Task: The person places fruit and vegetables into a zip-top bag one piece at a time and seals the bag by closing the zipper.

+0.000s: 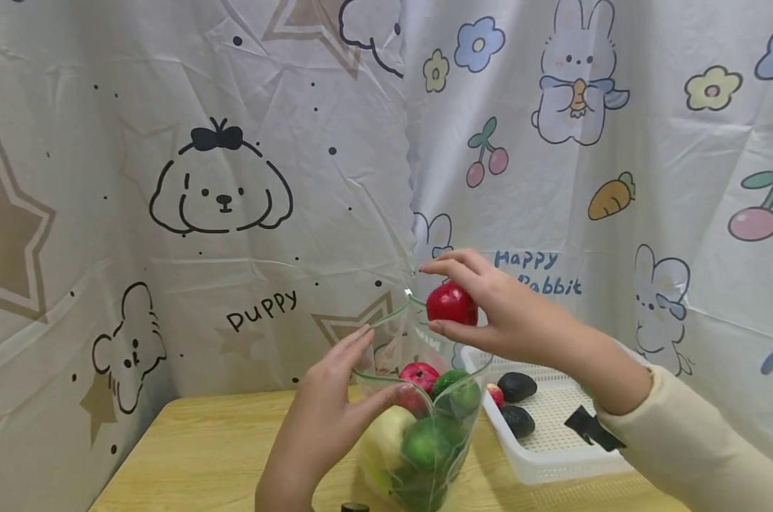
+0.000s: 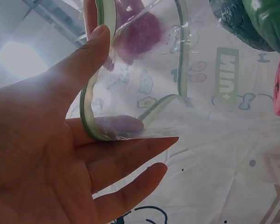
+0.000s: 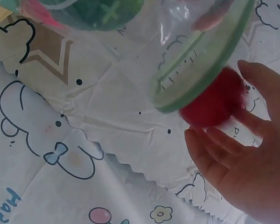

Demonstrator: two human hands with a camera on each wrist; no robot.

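Observation:
A clear zip bag with a green-edged mouth stands upright on the table, its mouth held wide. My left hand grips the bag's left rim, with the thumb over the near edge; the left wrist view shows the thumb on the green edge. Inside lie several green fruits, a pale yellow fruit and red fruits. Over the right side of the mouth, my right hand holds a red apple between thumb and fingers. In the right wrist view the apple overlaps the green rim.
A white plastic basket stands right of the bag, behind my right forearm. It holds two dark avocados and a small red fruit. A dark cap shows at the bottom edge. Printed curtains hang behind the wooden table.

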